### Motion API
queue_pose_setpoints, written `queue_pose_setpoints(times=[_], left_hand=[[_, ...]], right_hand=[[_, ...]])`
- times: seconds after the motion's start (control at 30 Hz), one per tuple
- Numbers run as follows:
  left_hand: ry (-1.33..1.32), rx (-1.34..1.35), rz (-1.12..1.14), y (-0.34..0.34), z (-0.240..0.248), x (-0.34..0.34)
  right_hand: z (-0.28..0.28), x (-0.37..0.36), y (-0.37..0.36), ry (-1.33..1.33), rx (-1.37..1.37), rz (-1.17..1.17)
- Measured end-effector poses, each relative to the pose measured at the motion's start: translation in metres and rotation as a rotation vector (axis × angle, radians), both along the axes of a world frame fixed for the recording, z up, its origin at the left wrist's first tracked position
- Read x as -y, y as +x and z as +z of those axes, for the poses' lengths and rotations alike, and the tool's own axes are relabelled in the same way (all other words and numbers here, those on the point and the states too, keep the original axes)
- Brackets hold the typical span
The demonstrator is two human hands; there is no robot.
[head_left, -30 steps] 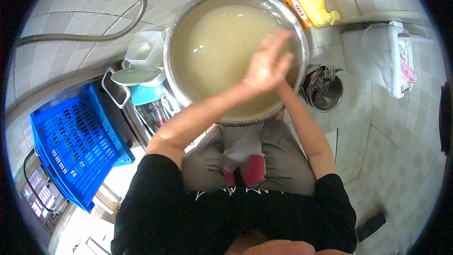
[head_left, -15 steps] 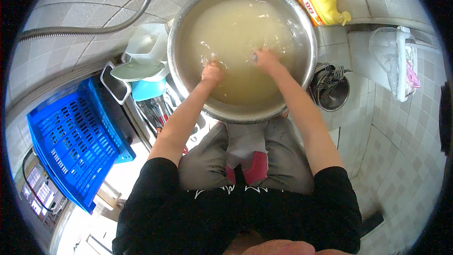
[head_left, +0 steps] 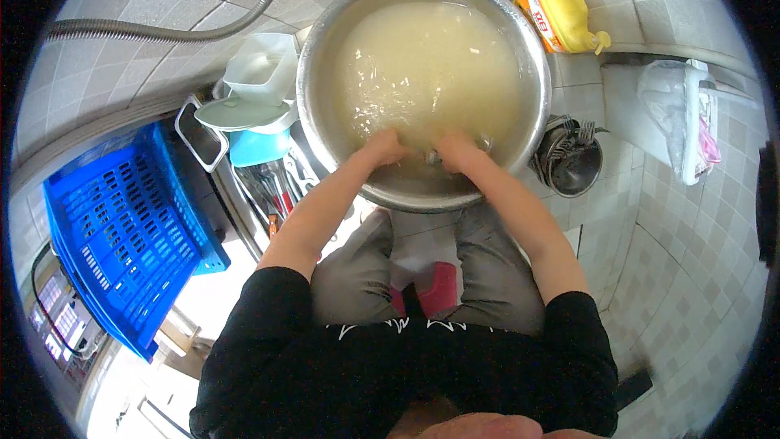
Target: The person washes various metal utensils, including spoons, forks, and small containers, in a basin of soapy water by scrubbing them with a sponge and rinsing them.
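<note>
A big round metal basin holds cloudy, yellowish water. Both of my hands are dipped in it, close to its near side. My left hand has its fingertips under the murky surface, so their pose is hidden. A short gap to the right, my right hand is curled, fingers bent inward. A small greyish thing shows at its fingers, partly in the water; its kind is too unclear to name. Bubbles and ripples lie on the water beyond my left hand.
Left of the basin are white plastic containers, a pale green lid, utensils and a blue crate. On the right stand a yellow bottle, a metal pot with forks and a bagged white bin.
Both hands have drawn nearer to me through the water and closer together. The greyish thing at my right hand has come along. The whole view has shifted slightly.
</note>
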State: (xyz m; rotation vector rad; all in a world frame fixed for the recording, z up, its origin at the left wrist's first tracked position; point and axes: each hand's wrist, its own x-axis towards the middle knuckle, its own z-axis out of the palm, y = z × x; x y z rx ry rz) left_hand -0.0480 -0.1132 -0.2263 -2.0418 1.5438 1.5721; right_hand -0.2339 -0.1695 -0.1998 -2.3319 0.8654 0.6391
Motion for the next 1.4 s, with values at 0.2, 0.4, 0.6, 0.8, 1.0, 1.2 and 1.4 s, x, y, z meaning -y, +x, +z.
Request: queue_pose_setpoints(times=[0.2, 0.4, 0.6, 0.8, 1.0, 1.2, 1.4], left_hand=[[-0.313, 0.029, 0.182, -0.013, -0.027, -0.008], [0.092, -0.533, 0.799, -0.021, 0.017, 0.028], [0.134, -0.816, 0.804, -0.032, 0.058, 0.044], [-0.032, -0.913, 0.967, -0.035, 0.051, 0.055], [-0.191, -1.132, 1.417, -0.001, 0.048, 0.080], [-0.148, -1.087, 1.485, 0.005, 0.064, 0.088], [-0.056, -0.912, 1.442, -0.021, 0.069, 0.078]], right_hand=[[-0.020, 0.026, -0.040, 0.314, 0.125, -0.289], [0.014, 0.049, -0.035, 0.651, 0.258, -0.785], [0.030, 0.037, -0.017, 1.170, 0.614, -1.080], [0.034, 0.024, -0.009, 1.151, 0.625, -1.044], [0.039, 0.025, -0.013, 0.814, 0.478, -0.818], [0.045, 0.029, -0.020, 0.812, 0.718, -0.943], [0.054, 0.042, -0.012, 0.829, 0.675, -0.885]])
